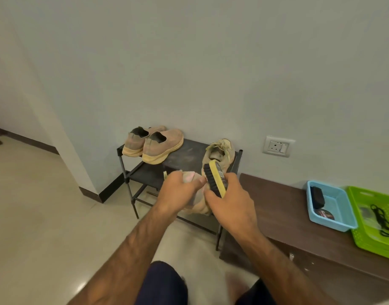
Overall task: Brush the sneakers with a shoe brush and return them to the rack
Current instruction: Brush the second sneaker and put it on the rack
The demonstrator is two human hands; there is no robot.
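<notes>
While your right grip [231,201] clenches round the yellow back of the shoe brush [215,179], its dark bristles face left toward the sneaker [200,205] that your left grip [180,190] grasps from above. That sneaker is beige and soft, pinkish by your thumb, blurred and mostly hidden by both hands; whether the bristles touch it cannot be told. You hold it in the air in front of the black rack [189,155]. On the rack's top shelf a beige laced sneaker [221,150] stands at the right end, and a tan slip-on pair [152,143] with thick pale soles at the left. Right of the rack, the brown desk [277,205] carries a blue basket [309,194] and a green basket [369,238].
</notes>
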